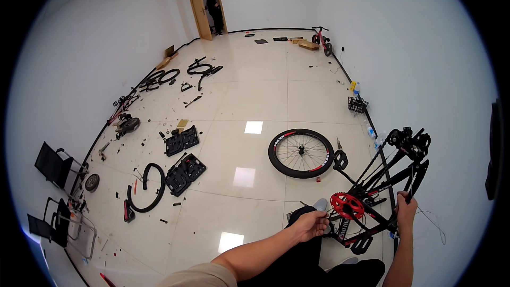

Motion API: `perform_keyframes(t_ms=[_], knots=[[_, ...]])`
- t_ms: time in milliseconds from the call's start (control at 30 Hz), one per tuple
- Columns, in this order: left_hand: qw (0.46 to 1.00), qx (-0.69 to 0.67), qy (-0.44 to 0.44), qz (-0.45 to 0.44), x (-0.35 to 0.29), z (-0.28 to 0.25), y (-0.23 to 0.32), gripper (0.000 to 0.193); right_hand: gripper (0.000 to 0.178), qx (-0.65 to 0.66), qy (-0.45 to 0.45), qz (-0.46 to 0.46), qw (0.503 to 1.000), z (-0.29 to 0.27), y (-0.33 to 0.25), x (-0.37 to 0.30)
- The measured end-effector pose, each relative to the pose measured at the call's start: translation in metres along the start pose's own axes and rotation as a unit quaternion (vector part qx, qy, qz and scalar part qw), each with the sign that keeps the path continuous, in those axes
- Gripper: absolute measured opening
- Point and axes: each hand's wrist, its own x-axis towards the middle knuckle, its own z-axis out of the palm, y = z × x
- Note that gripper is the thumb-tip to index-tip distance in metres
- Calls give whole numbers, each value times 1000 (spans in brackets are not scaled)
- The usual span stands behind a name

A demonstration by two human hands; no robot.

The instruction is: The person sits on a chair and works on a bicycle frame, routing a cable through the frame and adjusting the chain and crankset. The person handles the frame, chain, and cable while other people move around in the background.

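A black bicycle frame [382, 185] leans upside down by the right wall, with a red chainring [347, 205] and black pedals. My right hand [406, 213] is closed at the frame's right side on a thin cable, whose loose silvery end [442, 234] loops out beyond it. Just left of the chainring, my left hand [311, 226] has its fingers curled together in a pinch; whatever is between them is too small to make out. A detached wheel [301, 153] with a black tyre lies flat on the floor beyond the frame.
Two open black tool cases [183, 174] and a loose tyre [161, 191] lie left of centre. Black chairs [56, 166] stand by the left wall, near scattered bike parts. A wire basket [357, 104] and bottles line the right wall. Someone [214, 11] stands in the far doorway.
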Motion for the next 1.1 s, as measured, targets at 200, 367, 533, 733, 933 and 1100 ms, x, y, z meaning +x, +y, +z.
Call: perform_keyframes(t_ms=[200, 367, 533, 733, 933, 1100], knots=[[1000, 4, 2, -2, 0, 0, -3, 17, 10, 36, -37, -123, 991, -1, -92, 10], [1000, 3, -1, 3, 0, -7, -2, 17, 14, 73, -6, -100, 992, 9, -93, 19], [1000, 3, -7, -2, -1, -10, -3, 17, 10, 16, 75, -144, 987, 12, -73, 30], [999, 22, 37, -5, 0, -8, 0, 18, 20, 2, 105, -196, 975, 20, -49, 44], [999, 17, 30, 10, -8, 7, 5, 17, 21, 49, 169, -247, 953, 31, -72, 14], [999, 28, 32, 16, -8, 3, 6, 17, 20, 117, 126, -243, 955, 32, -67, 8]])
